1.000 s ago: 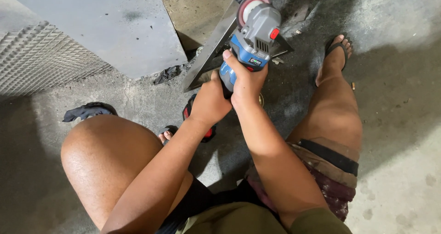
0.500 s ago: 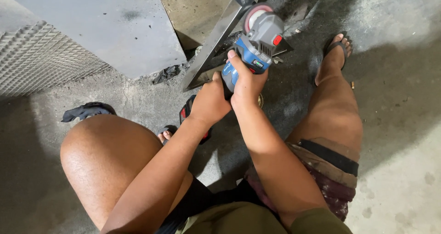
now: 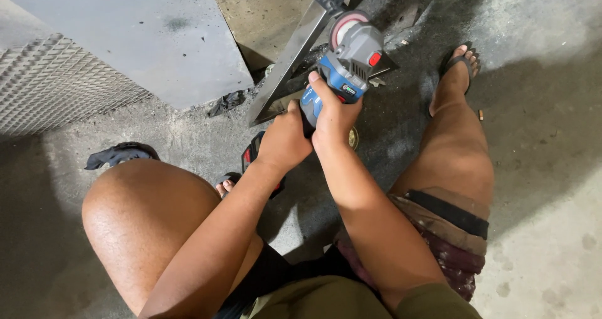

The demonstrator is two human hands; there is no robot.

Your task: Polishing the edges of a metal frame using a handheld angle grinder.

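You squatted on the concrete floor (image 3: 552, 187). Both hands closed on the blue-grey grinder (image 3: 346, 65): right hand (image 3: 332, 115) wrapped round the body just behind the head, left hand (image 3: 285, 137) gripping the rear end by the black battery (image 3: 254, 153). The grinder pointed away from you, its disc (image 3: 343, 26) against the metal bar (image 3: 295, 56), which lay slanted on the floor. Grey sheet (image 3: 125, 37) and mesh panel (image 3: 56, 87) lay to the left. Right foot wore a sandal (image 3: 461, 62).

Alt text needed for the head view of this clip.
Both hands, left hand and right hand, grip a blue and grey angle grinder against a steel bar on the concrete floor, seen between bare knees.
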